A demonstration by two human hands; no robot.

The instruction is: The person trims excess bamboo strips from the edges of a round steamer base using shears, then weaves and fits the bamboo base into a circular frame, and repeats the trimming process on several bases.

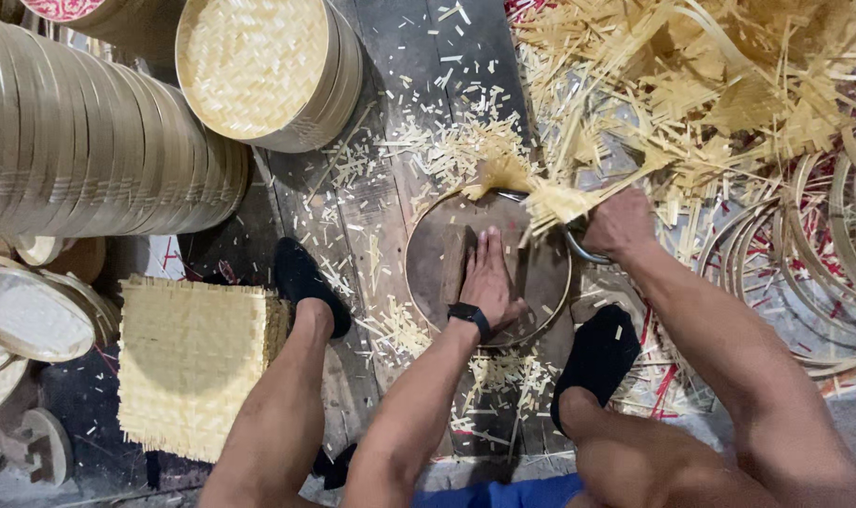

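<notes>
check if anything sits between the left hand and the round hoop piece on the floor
Nothing visible does. The left hand already lies flat inside the round hoop, beside a small wooden block. The right hand grips a metal tool at its rim.

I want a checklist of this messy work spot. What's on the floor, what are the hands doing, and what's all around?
Surface: dark wooden boards.
Job's things: round hoop with a wooden block inside; frayed woven piece at its rim.
Clutter: bamboo scraps strewn about.
Hands: left hand flat inside the hoop; right hand grips a metal tool.
Cables: nothing seen.
Surroundings: stacked round trays, square woven mats, loose hoops.
</notes>
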